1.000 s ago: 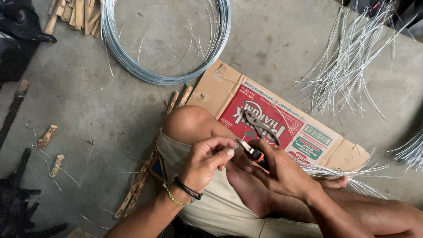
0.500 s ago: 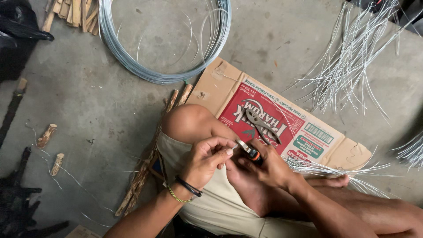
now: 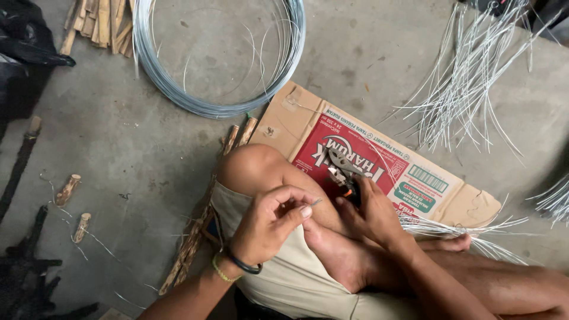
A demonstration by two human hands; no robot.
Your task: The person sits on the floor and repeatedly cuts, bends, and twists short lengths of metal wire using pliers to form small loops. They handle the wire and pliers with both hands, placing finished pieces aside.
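Seated on the concrete floor [image 3: 118, 136], cross-legged, bare knee [image 3: 252, 166] up at centre. Left hand [image 3: 269, 222] pinched closed, thumb and forefinger gripping a short wire piece [image 3: 316, 202] whose tip pokes out toward 3 o'clock. Right hand [image 3: 373, 216] closed around pliers [image 3: 342, 169], grip low on the handles, metal head pointing to 11 o'clock over the flattened cardboard box [image 3: 450, 195]. Pliers sit just beside the wire tip, not touching it; cannot tell whether the pliers' nose is open or shut.

Around them: big wire coil [image 3: 178, 89] at 12 o'clock, well apart from the hands. Loose cut wires [image 3: 468, 83] fanned at 2 o'clock, another bunch [image 3: 462, 228] lying across the box edge near the bare foot [image 3: 338, 255]. Wooden sticks [image 3: 195, 237] along the thigh at 8 o'clock, small wood stubs [image 3: 68, 189] at 9 o'clock.

Risks, judged: wire piece is tiny and held by fingertips only, so it could slip or spring away if the pliers bite off-centre. Sharp cut end sits close to bare leg and fingers, so a jab or pinch is possible. Loose wires near the foot could snag.
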